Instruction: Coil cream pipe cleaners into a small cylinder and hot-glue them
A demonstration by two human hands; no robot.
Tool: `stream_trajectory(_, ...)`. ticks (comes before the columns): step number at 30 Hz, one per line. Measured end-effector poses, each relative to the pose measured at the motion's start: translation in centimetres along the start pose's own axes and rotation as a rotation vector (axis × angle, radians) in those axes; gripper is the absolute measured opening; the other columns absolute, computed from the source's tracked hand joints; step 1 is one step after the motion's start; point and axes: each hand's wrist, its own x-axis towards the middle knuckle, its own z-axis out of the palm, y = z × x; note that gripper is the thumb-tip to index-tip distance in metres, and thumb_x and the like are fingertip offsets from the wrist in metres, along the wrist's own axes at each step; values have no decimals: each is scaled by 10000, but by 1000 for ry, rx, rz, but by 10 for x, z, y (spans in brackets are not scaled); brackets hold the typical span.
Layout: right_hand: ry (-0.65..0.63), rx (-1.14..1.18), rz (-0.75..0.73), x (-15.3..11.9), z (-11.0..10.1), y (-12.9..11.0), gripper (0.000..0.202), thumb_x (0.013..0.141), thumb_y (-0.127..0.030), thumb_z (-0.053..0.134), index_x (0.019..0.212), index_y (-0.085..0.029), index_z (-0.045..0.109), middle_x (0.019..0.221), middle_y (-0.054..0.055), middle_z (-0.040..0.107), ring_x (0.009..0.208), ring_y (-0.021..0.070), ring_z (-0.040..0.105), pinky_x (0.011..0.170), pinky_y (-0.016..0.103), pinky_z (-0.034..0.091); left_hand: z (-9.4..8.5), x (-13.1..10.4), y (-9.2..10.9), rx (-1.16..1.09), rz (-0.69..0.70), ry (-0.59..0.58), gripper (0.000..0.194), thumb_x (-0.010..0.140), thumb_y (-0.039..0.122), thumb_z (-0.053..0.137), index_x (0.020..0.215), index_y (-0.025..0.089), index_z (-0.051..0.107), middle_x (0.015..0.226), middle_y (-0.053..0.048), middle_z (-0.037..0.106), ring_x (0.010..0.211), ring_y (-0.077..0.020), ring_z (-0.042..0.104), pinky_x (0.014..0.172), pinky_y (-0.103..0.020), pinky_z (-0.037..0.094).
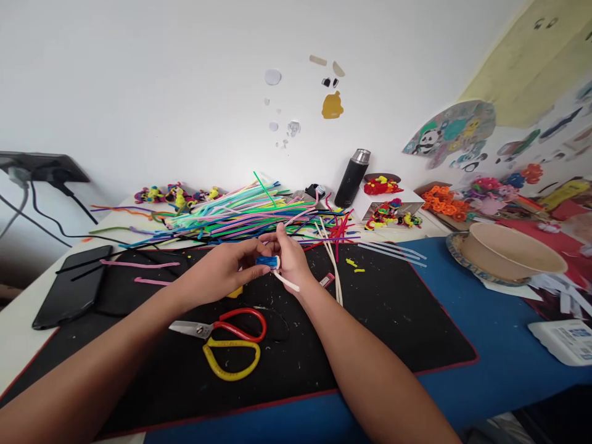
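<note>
Between my fingertips is a small blue piece of pipe cleaner work [267, 262], wrapped with white at one end. A white pipe cleaner [287, 282] trails from it below my right palm. My left hand [226, 268] pinches the blue piece from the left, thumb in front. My right hand [292, 258] closes on it from the right, thumb pointing up; some of its fingers are hidden. Just below lie scissors [210, 331] with one red and one yellow handle, blades pointing left. A small yellow piece [235, 292] shows partly under my left hand.
A heap of coloured pipe cleaners [235, 216] lies behind the black mat [379, 320]. A black phone [74, 287] and pink pipe cleaners [139, 264] are at left. A black flask [352, 179] stands near the wall. Bowls [513, 253] sit at right.
</note>
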Motion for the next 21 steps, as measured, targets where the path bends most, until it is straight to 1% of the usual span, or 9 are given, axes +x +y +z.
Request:
stream_trajectory(3, 10, 3, -8, 1, 0, -2, 718, 741, -871, 683, 801, -160, 763, 540, -23, 554, 454, 110, 466, 430, 236, 312, 2, 0, 1, 147, 49, -34, 296, 967, 456, 633, 1145, 235, 715, 931, -31, 734, 795, -218, 643, 755, -319, 474)
stream_trajectory(6, 11, 16, -26, 1, 1, -3, 710, 724, -865, 701, 781, -160, 761, 557, -16, 570, 495, 119, 500, 480, 244, 359, 4, 0, 1, 200, 51, -39, 297, 983, 471, 604, 1134, 234, 697, 873, -13, 706, 752, -204, 628, 725, -308, 457)
stream_trajectory(11, -9, 23, -51, 0, 1, 0, 675, 780, -842, 674, 771, -171, 756, 576, -7, 581, 517, 129, 511, 526, 259, 381, 9, 1, 2, 220, 78, -6, 255, 984, 448, 611, 1113, 240, 681, 823, 11, 670, 723, -193, 613, 691, -295, 435)
stream_trajectory(16, -47, 58, -37, 1, 1, 7, 680, 789, -845, 661, 751, -174, 767, 550, -15, 551, 506, 128, 492, 535, 262, 378, 13, -2, 3, 213, 90, 8, 225, 986, 425, 613, 1092, 239, 681, 805, 17, 671, 677, -180, 615, 654, -281, 428)
stream_trajectory(21, -62, 58, -26, -2, 4, 7, 677, 791, -841, 657, 739, -176, 771, 588, 4, 605, 536, 133, 527, 554, 258, 390, 15, -3, 2, 214, 117, 54, 195, 971, 410, 635, 1036, 238, 700, 806, 12, 701, 665, -181, 614, 656, -277, 431)
